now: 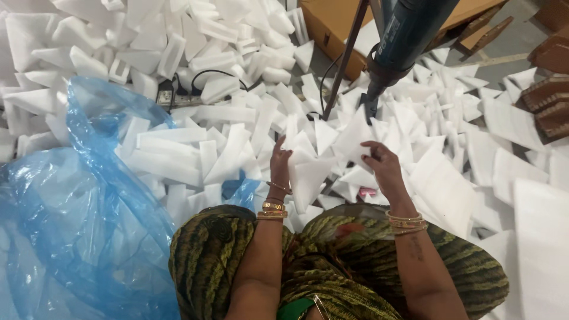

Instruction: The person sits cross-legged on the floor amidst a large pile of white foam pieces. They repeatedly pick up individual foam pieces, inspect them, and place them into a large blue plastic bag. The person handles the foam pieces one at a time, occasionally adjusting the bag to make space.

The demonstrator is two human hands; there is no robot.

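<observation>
White foam pieces (225, 148) look matt, soft, slightly grainy; blue plastic bag (77, 213) thin, glossy, crinkled (translucent); heat gun (403, 35) dark hard plastic; cardboard box (338, 24) matt brown; bangles (272, 210) shiny metal.

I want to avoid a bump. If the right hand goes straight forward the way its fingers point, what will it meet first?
Probably the white foam piece that the right hand already touches; beyond it hangs the dark blue tool, though depth is unclear.
</observation>
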